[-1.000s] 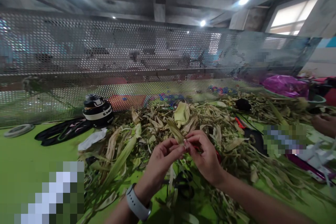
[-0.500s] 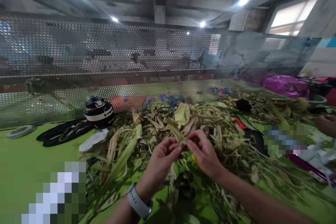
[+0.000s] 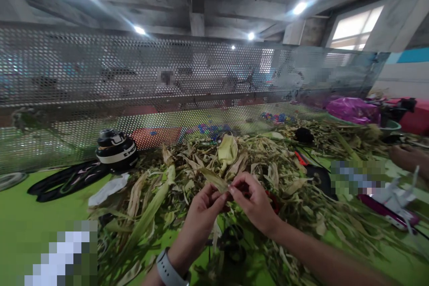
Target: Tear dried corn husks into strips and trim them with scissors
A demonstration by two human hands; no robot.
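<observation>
Between my two hands is a dry, yellow-green corn husk (image 3: 213,179), its broad end pointing up and to the left. My left hand (image 3: 205,208) pinches its lower part between thumb and fingers. The fingertips of my right hand (image 3: 250,199) are closed on the husk's lower right end, touching the left fingertips. Just beyond, a wider pale husk piece (image 3: 227,149) stands up from a heap of dried husks (image 3: 197,154). Below my hands, black-handled scissors (image 3: 234,243) lie on the green table. Something red shows partly behind my right hand.
A black and white round container (image 3: 116,149) and a black strap (image 3: 67,181) stand at the left, near a crumpled white tissue (image 3: 109,189). A perforated metal screen (image 3: 167,94) runs behind. At right are a purple bag (image 3: 353,110) and another person's hand (image 3: 407,157).
The view has swung slightly to the right. The husk in my hands has tilted lower toward the left, and my fingertips have drawn close together. The other person's hand at right has shifted.
</observation>
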